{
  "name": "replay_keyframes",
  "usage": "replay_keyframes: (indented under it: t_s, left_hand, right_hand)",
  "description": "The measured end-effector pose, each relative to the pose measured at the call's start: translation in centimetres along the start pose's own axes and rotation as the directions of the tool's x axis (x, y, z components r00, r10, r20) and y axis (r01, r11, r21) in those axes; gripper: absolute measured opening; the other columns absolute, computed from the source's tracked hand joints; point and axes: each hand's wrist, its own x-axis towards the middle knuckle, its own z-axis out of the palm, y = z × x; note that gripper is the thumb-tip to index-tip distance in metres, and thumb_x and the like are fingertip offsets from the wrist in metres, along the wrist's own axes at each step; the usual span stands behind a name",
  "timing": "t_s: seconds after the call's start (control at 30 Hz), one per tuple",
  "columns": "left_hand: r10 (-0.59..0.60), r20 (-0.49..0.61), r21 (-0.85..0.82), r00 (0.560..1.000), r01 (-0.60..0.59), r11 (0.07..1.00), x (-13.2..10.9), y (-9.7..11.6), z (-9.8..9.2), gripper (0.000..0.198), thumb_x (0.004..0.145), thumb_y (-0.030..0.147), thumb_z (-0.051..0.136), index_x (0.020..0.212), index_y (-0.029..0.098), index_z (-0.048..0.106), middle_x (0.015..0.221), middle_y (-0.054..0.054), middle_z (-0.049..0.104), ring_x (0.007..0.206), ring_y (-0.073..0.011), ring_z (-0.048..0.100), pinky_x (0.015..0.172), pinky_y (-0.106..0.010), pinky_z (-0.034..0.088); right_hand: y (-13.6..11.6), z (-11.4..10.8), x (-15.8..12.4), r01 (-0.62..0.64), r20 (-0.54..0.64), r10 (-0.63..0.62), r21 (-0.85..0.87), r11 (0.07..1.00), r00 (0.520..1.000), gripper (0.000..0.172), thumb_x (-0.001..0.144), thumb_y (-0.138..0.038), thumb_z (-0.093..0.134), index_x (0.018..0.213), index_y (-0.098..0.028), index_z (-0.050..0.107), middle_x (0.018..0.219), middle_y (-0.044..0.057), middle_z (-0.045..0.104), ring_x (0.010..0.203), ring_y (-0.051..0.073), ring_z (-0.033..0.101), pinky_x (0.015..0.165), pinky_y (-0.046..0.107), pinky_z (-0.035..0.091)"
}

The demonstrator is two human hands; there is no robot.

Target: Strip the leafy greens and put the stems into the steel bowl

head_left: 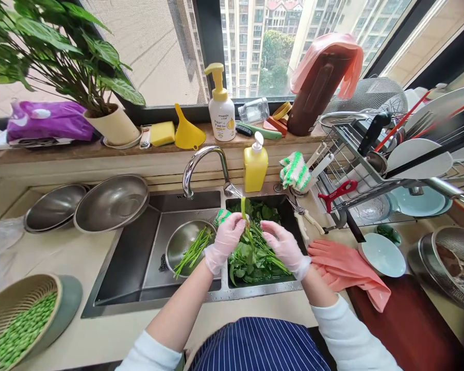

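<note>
My left hand point(226, 238), in a clear plastic glove, pinches a stem of leafy greens point(243, 206) upright over the right sink basin. Its leaves hang below my fingers. My right hand point(286, 246), gloved the same way, is just to the right of the stem with fingers curved and apart; nothing shows in its grip. Beneath both hands, a heap of leafy greens point(251, 265) fills much of the right basin point(296, 226). In the left basin point(150, 257), a metal bowl point(172, 246) holds trimmed green stems point(195, 251).
A chrome faucet point(204, 149) arches behind the hands, beside a yellow soap bottle point(255, 167). Pink rubber gloves point(348, 268) and a loaded dish rack point(332, 165) stand right. Metal bowls point(112, 203) and a basket of green peas point(58, 288) sit left.
</note>
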Motion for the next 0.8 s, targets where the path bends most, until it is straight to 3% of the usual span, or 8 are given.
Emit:
replay_keyframes:
  t_s: [0.07,0.17,0.33,0.4,0.5,0.63,0.73,0.8]
  left_hand:
    - [-0.076,0.024,-0.102,0.997,0.078,0.992,-0.6,-0.1,-0.2,0.02,0.076,0.036,0.064,0.085,0.018,0.067,0.083,-0.003,0.066,0.075,-0.0152,0.059,0.07,-0.024,0.049]
    - [-0.144,0.057,-0.23,0.988,0.153,0.961,-1.5,-1.0,-0.4,0.028,0.076,0.036,0.065,0.098,0.018,0.065,0.095,-0.005,0.066,0.081,-0.016,0.063,0.072,-0.026,0.051]
    - [-0.17,0.036,-0.222,0.985,0.173,0.959,-1.9,-2.3,-0.8,0.027,0.07,0.035,0.071,0.088,0.016,0.066,0.089,-0.004,0.068,0.076,-0.0151,0.062,0.068,-0.025,0.051]
    - [-0.177,0.013,-0.216,0.984,0.175,0.961,-2.0,-2.5,-0.8,0.025,0.07,0.037,0.07,0.084,0.017,0.065,0.081,-0.003,0.067,0.071,-0.0139,0.061,0.064,-0.024,0.051]
    - [-0.216,0.021,-0.187,0.976,0.217,0.958,-2.4,-2.8,-0.5,0.023,0.07,0.038,0.07,0.076,0.017,0.062,0.069,0.0,0.063,0.063,-0.0125,0.059,0.058,-0.022,0.049]
    - [-0.298,-0.002,-0.214,0.954,0.291,0.933,-2.9,-3.7,-0.6,0.027,0.07,0.041,0.07,0.078,0.018,0.06,0.073,-0.001,0.063,0.066,-0.0137,0.061,0.056,-0.022,0.05]
    - [-0.331,-0.045,-0.235,0.943,0.312,0.921,-2.6,-4.2,-1.2,0.032,0.068,0.042,0.072,0.084,0.017,0.06,0.077,-0.001,0.063,0.068,-0.0141,0.062,0.056,-0.023,0.052]
    - [-0.321,-0.067,-0.224,0.945,0.299,0.928,-2.3,-4.4,-1.5,0.032,0.068,0.042,0.072,0.082,0.016,0.06,0.074,-0.001,0.062,0.065,-0.0127,0.061,0.054,-0.022,0.052]
  right_hand:
    - [1.1,1.7,0.4,-0.025,0.077,0.022,0.039,0.999,0.997,0.03,0.084,-0.038,0.056,0.11,-0.025,0.064,0.111,0.004,0.067,0.101,0.019,0.061,0.093,0.035,0.046]
    - [2.0,3.7,0.6,-0.082,0.135,0.08,0.004,0.997,0.988,0.022,0.081,-0.039,0.056,0.093,-0.023,0.067,0.093,0.002,0.069,0.085,0.017,0.062,0.08,0.031,0.047]
    - [2.2,5.1,0.5,-0.088,0.153,0.1,-0.084,0.993,0.983,0.021,0.082,-0.039,0.05,0.075,-0.021,0.059,0.074,-0.001,0.061,0.068,0.014,0.052,0.065,0.026,0.04]
    - [2.4,5.4,0.8,-0.091,0.115,0.093,-0.027,0.996,0.989,0.019,0.083,-0.037,0.048,0.074,-0.022,0.056,0.074,-0.002,0.059,0.069,0.014,0.051,0.065,0.025,0.039]
    - [3.0,5.5,1.6,-0.166,-0.037,0.175,0.175,0.97,0.984,0.016,0.08,-0.034,0.048,0.072,-0.022,0.053,0.073,-0.001,0.058,0.07,0.014,0.052,0.069,0.026,0.041]
    - [3.8,4.7,2.3,-0.215,-0.14,0.272,0.324,0.921,0.952,0.022,0.081,-0.042,0.048,0.075,-0.022,0.053,0.068,-0.001,0.057,0.062,0.014,0.052,0.063,0.027,0.043]
    - [3.9,4.1,1.5,-0.212,-0.092,0.244,0.267,0.94,0.965,0.023,0.081,-0.044,0.052,0.075,-0.022,0.055,0.065,-0.002,0.056,0.059,0.014,0.05,0.062,0.027,0.041]
    - [3.7,4.3,0.6,-0.158,0.027,0.156,0.08,0.984,0.987,0.019,0.079,-0.04,0.058,0.077,-0.022,0.058,0.07,-0.002,0.058,0.064,0.014,0.051,0.064,0.027,0.04]
